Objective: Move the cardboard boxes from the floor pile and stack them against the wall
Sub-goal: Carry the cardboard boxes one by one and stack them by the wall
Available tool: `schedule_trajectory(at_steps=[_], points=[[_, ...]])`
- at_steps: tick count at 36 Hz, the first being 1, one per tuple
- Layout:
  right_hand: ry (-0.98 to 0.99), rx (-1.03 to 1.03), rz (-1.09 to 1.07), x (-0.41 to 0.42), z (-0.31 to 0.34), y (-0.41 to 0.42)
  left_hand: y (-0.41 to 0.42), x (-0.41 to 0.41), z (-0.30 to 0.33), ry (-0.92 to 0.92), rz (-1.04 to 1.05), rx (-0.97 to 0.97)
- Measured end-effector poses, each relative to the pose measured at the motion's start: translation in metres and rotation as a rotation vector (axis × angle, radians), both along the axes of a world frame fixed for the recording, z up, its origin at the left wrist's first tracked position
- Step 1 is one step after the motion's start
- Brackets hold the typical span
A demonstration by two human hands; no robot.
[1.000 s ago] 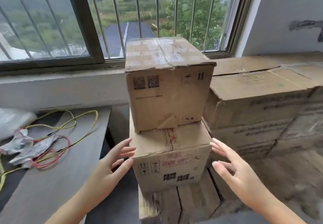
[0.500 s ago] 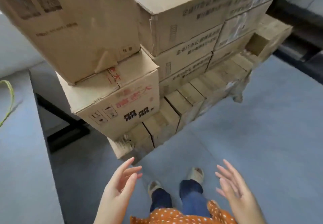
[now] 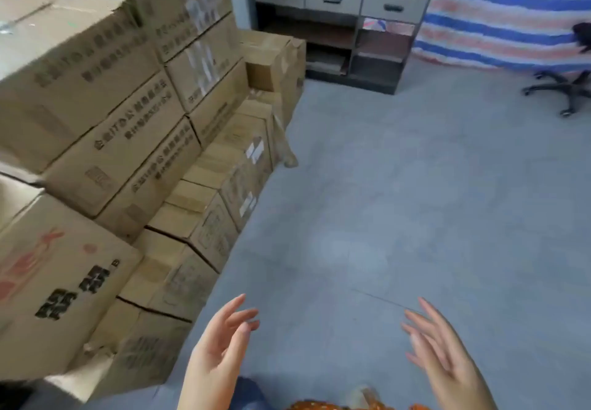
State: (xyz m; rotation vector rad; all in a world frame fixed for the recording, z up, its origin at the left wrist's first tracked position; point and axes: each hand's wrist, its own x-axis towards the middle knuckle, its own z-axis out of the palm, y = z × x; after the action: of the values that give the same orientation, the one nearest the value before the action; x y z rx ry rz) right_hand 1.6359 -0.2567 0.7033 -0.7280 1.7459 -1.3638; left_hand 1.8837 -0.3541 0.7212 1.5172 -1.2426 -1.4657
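Along the left side we see the stacked cardboard boxes rising in tiers above the grey floor. Our left hand and right hand hover empty over the floor, fingers spread wide. A drawer cabinet stands beyond.

A storeroom: stacked cardboard boxes at nine o'clock, drawer cabinet at twelve, bare grey floor.

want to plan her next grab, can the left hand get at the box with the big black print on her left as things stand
Probably yes. The left hand is open and empty, and nothing stands between it and the box with black print. That box bears other boxes, though, so touching its face looks easy while pulling it out does not.
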Motion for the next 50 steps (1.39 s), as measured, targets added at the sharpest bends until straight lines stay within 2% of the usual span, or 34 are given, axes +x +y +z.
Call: schedule_trajectory(at_steps=[8, 13, 21, 30, 38, 50], points=[[-0.003, -0.037, -0.374, -0.119, 0.002, 0.088, 0.019, -0.142, -0.014, 0.024, -0.248, 0.021], [-0.022, -0.055, -0.643, -0.157, 0.001, 0.132, 0.019, -0.225, -0.010, 0.018, -0.418, -0.035], [-0.063, -0.029, -0.921, -0.198, -0.013, 0.158, 0.012, -0.330, -0.004, 0.030, -0.690, -0.030], [-0.034, -0.012, -1.133, -0.283, -0.014, 0.135, -0.037, -0.479, -0.003, 0.018, -0.960, -0.045], [0.000, -0.058, -1.277, -0.365, 0.000, 0.093, -0.086, -0.601, 0.014, 0.077, -1.113, -0.094], [-0.041, -0.038, -1.514, -0.445, 0.000, 0.108, -0.066, -0.742, 0.008, 0.040, -1.341, -0.046]])
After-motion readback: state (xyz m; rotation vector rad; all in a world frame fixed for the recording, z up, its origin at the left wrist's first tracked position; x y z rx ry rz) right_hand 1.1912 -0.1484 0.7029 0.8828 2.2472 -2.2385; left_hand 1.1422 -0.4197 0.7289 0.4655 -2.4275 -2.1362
